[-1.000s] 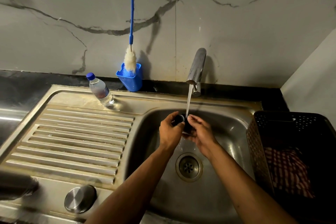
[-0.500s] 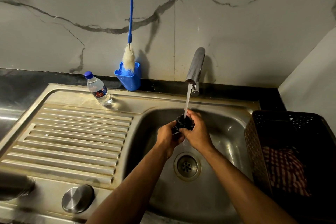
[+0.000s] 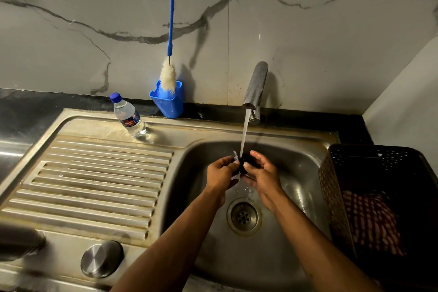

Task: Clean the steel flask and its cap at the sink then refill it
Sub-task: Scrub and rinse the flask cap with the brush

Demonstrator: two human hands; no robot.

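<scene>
Over the sink basin (image 3: pixel 296 173), my left hand (image 3: pixel 221 173) and my right hand (image 3: pixel 262 174) hold a small black cap part (image 3: pixel 244 163) between them, under the water running from the steel tap (image 3: pixel 257 85). Fingers of both hands curl round the part, and most of it is hidden by them. The steel flask (image 3: pixel 19 242) lies at the far left edge of the drainboard, blurred and cut off by the frame. A round steel cap (image 3: pixel 102 259) sits on the sink's front left corner.
A small water bottle (image 3: pixel 129 117) with a blue lid stands at the back of the drainboard (image 3: pixel 94 180). A blue bottle brush (image 3: pixel 169 54) stands in a blue holder (image 3: pixel 169 103) against the marble wall. A dark basket (image 3: pixel 379 197) with a checked cloth stands right of the basin.
Both hands have kept turning and rubbing the black part under the stream. They shifted slightly in the basin. The water still runs.
</scene>
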